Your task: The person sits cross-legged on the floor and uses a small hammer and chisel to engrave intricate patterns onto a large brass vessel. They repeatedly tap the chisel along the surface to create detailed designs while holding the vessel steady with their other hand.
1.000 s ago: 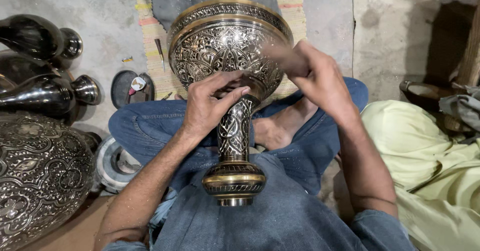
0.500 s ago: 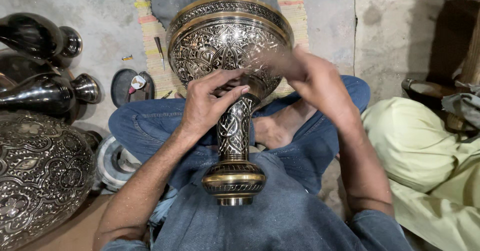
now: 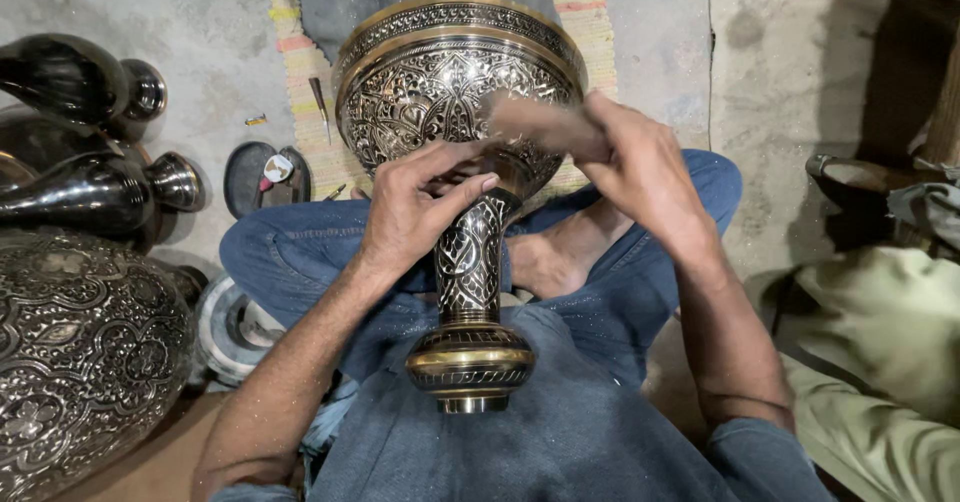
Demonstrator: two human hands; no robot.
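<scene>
The engraved brass vase (image 3: pixel 455 142) lies across the person's lap, bowl pointing away. The left hand (image 3: pixel 415 207) clamps its fingers on the neck. The right hand (image 3: pixel 640 167) grips a blurred rubbing tool (image 3: pixel 535 122) against the bowl. Judged step: surface finishing; continuing likely calls for rotating the vase.

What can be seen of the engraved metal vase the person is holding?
The vase looks like brass, with dense dark floral engraving and plain gold bands at the rim and foot. It has a wide bowl, a narrow patterned neck and a rounded foot. It lies tilted across the person's lap, bowl away, foot toward the camera. The left hand grips the neck below the bowl; the right hand presses a blurred brownish tool against the bowl.
</scene>
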